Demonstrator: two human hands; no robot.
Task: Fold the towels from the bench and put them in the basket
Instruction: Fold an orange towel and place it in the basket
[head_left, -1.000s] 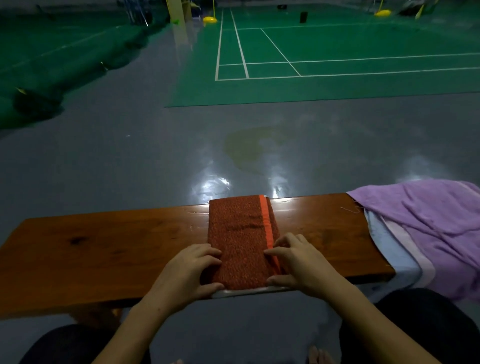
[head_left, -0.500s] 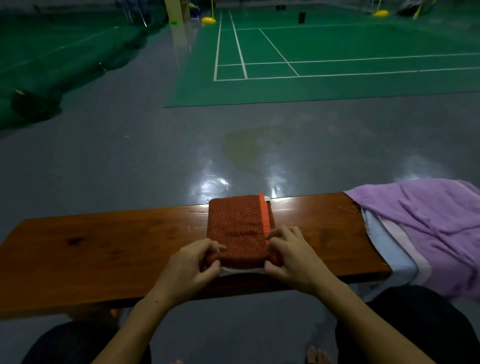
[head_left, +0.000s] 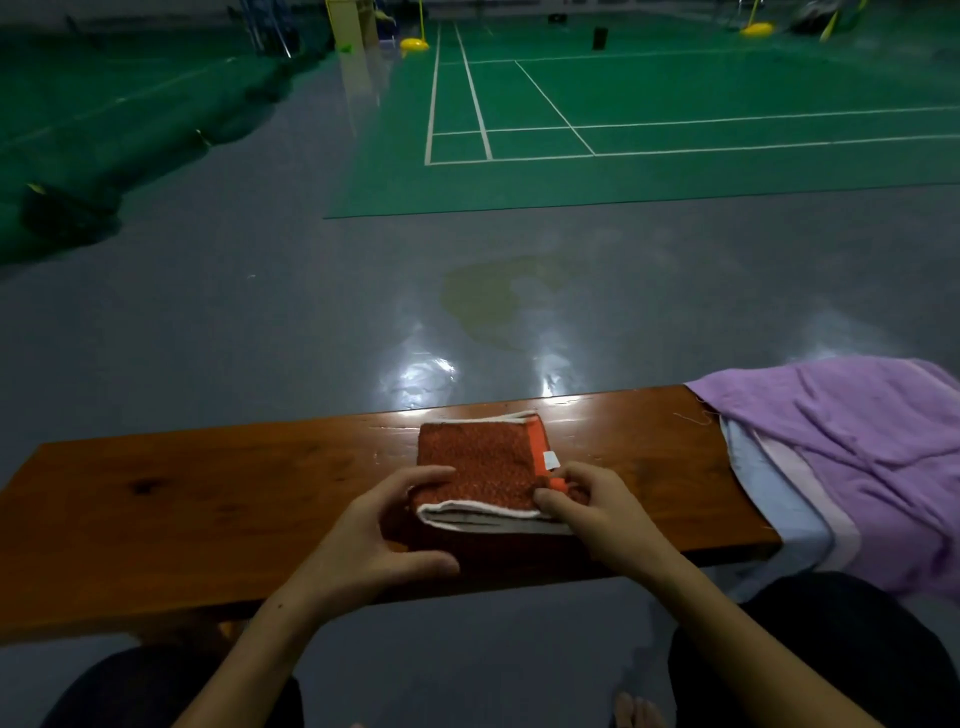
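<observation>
Counting from the head view: one wooden bench (head_left: 156, 514), one folded rust-red towel (head_left: 478, 467), and a heap of unfolded cloths at the bench's right end. In that heap I make out three layers: a purple towel (head_left: 841, 447) on top, a pale pink edge (head_left: 826, 499) under it, and a pale blue-grey cloth (head_left: 779, 499) at the bottom, hanging over the bench end. No basket in frame.

Bench: a single flat plank, glossy varnish, reddish-brown grain with one dark knot on the left part.

Rust-red towel: lies mid-bench, folded into a compact, roughly square block, several layers thick. The nap is coarse and loopy. One bright orange band (head_left: 540, 447) runs along its right side, with one small white tag (head_left: 550, 460) on it. White edging shows at the near and far edges.

My left hand (head_left: 379, 535): fingers curved against the towel's near left corner, thumb spread out below along the bench; it cups the stack's side, and the fingertips touch the top layer.

My right hand (head_left: 592, 509): fingers curled, pinching the near right corner of the towel at the orange band, thumb on the white edging.

Purple towel: soft, rumpled, creased in loose folds, touching nothing of the red block and well apart from it.

Beyond: shiny grey floor (head_left: 260, 322) with light glare, and green court (head_left: 675, 104) marked with white lines.
</observation>
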